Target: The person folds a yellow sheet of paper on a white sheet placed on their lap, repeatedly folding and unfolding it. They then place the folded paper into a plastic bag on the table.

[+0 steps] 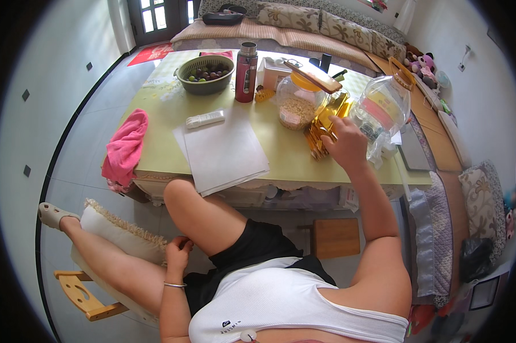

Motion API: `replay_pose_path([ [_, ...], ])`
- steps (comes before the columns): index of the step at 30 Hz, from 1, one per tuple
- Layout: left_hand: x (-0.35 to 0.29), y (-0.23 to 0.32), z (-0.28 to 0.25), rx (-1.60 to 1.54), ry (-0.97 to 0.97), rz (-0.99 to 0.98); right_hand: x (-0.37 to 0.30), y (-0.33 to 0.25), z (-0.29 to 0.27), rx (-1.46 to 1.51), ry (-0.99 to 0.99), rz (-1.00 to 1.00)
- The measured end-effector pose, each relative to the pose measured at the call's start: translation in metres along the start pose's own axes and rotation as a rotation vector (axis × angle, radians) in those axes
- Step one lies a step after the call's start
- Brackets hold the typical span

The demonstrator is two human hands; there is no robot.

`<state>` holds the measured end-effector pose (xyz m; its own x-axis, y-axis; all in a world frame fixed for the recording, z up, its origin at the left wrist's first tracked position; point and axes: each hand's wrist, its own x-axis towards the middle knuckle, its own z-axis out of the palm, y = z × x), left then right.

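Observation:
My right hand [347,140] reaches over the table to a pile of shiny gold foil pouches [329,121]. Its thumb and forefinger are apart and lie at the pouches, with no pouch lifted. Just left of the pile stands a clear jar of beige flakes [295,108] with a yellow lid; a phone-like slab [313,77] rests on top. On the right is a large clear jar [382,106] with an orange rim. My left hand [179,250] hangs low between my thigh and a cream cushion, its fingers loosely curled and nothing visible in them.
White paper sheets [226,151] overhang the table's front edge, a white rolled packet [205,119] on them. A bowl of grapes [205,74] and a red thermos [246,73] stand farther back. A pink cloth [125,143] drapes the left corner. A wooden stool [336,238] is below.

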<state>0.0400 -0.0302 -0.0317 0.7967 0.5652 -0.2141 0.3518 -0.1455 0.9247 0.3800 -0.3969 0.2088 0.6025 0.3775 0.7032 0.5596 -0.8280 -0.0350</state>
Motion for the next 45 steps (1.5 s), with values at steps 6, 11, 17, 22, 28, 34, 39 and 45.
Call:
replay_pose_path([
  [6, -0.001, 0.000, 0.000, 0.041, 0.008, 0.028, 0.005, 0.017, 0.025, -0.176, 0.062, -0.096],
  [11, 0.001, -0.012, 0.000, 0.060, 0.002, 0.045, 0.020, 0.023, 0.015, -0.180, -0.002, 0.050],
  [17, 0.004, -0.021, -0.001, 0.100, -0.011, 0.070, 0.040, 0.035, 0.020, -0.318, -0.103, -0.084],
  [22, 0.003, -0.016, 0.000, 0.089, -0.010, 0.028, 0.055, 0.057, 0.051, -0.348, -0.370, -0.059],
  [28, 0.004, -0.025, 0.000, 0.147, -0.026, 0.052, 0.059, 0.071, 0.045, -0.331, -0.728, 0.005],
  [34, 0.006, -0.025, 0.000, 0.161, -0.036, 0.069, 0.045, 0.053, 0.038, -0.421, -0.772, 0.038],
  [39, 0.005, -0.020, 0.003, 0.184, -0.048, 0.073, 0.030, 0.084, 0.063, -0.255, -0.520, -0.022],
  [45, 0.004, -0.024, 0.004, 0.221, -0.021, 0.073, 0.062, 0.046, 0.049, -0.166, -0.679, 0.163],
])
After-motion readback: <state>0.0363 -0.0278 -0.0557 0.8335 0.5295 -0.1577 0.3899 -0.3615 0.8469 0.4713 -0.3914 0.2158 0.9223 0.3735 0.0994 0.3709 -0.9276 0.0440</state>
